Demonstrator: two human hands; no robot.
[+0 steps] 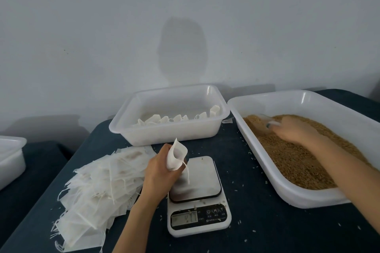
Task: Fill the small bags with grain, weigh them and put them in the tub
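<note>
The person's left hand (162,167) grips a small bag (176,155) of thin white material, fingers and thumb curled round its lower half. The bag is upright with its mouth open and tipped toward the right. It hangs just above the left part of the scale (197,197), and its drawstring (188,173) dangles down toward the weighing plate. The scale's display (184,218) is lit, but its figures are too blurred to read.

The right hand (294,129) reaches into the grain tray (308,197) on the right side of the bench (277,228). Its fingers are closed on the handle of a clear scoop (269,119), whose bowl lies on the brown grain (298,160); motion blur hides the finer details of the grip.

Behind the scale, against the wall, stands the tub (164,135), white and translucent. A row of filled bags (176,118) stands along its near wall. Left of the scale, just beside the left wrist, a loose heap of empty bags (98,183) spreads over the bench with strings trailing. Stray grains (251,158) dot the dark cloth between scale and tray, and a few lie on the scale itself. Another white container (10,158) shows at the far left edge, on a separate surface
</note>
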